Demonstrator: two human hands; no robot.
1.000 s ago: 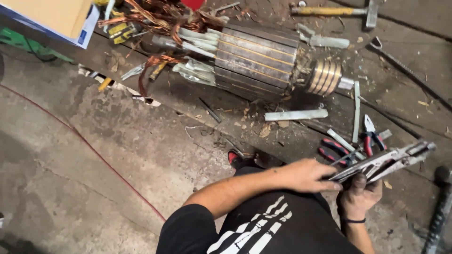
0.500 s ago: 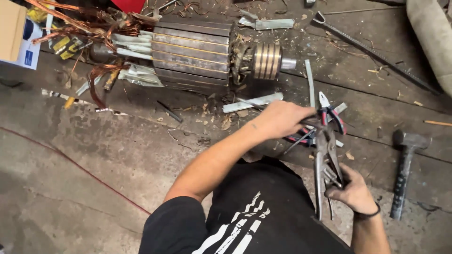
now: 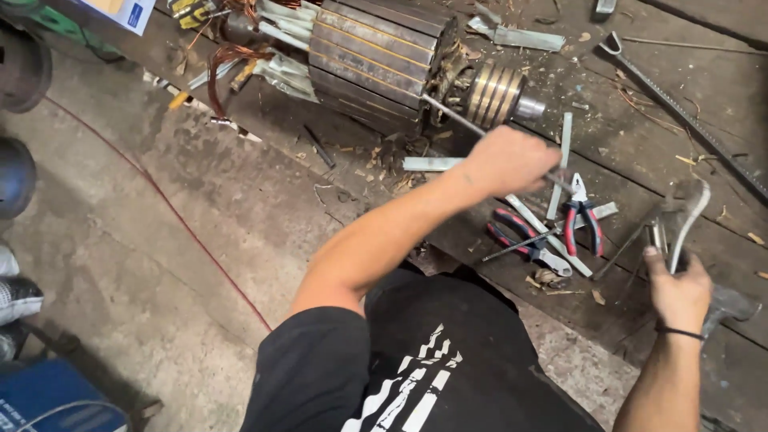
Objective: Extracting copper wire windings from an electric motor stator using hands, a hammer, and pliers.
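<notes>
So, standing here looking down over this person's shoulder, going from the left of the frame: bare concrete floor [image 3: 120, 264] with a thin red wire [image 3: 172, 216] snaking across it, and a blue box [image 3: 48, 400] in the bottom-left corner. Up top, left of centre, there's a big motor armature [image 3: 372, 52] lying on its side on the wooden bench [image 3: 704, 104], torn copper windings [image 3: 228, 60] spilling out its left end and the ringed commutator [image 3: 492, 92] on its right end. Its long axis runs roughly left to right, tilted down a bit toward the right.

The left hand [image 3: 512, 158] is fisted around a thin metal rod [image 3: 448, 112], which runs up and left from the fist to where the core meets the commutator. So the armature sits up and left of that hand, and the left hand is clearly the closer one.

Just right of and below that fist: red-handled pliers [image 3: 520, 236], smaller red-handled cutters [image 3: 580, 216], and a few flat metal strips [image 3: 564, 164] scattered on the planks.

Far right, the right hand [image 3: 680, 288] is closed on a bundle of bent metal strips [image 3: 680, 216] pointing up, well apart from the armature. A hammer head [image 3: 732, 304] pokes out just beside that wrist, can't tell if it's touching.
</notes>
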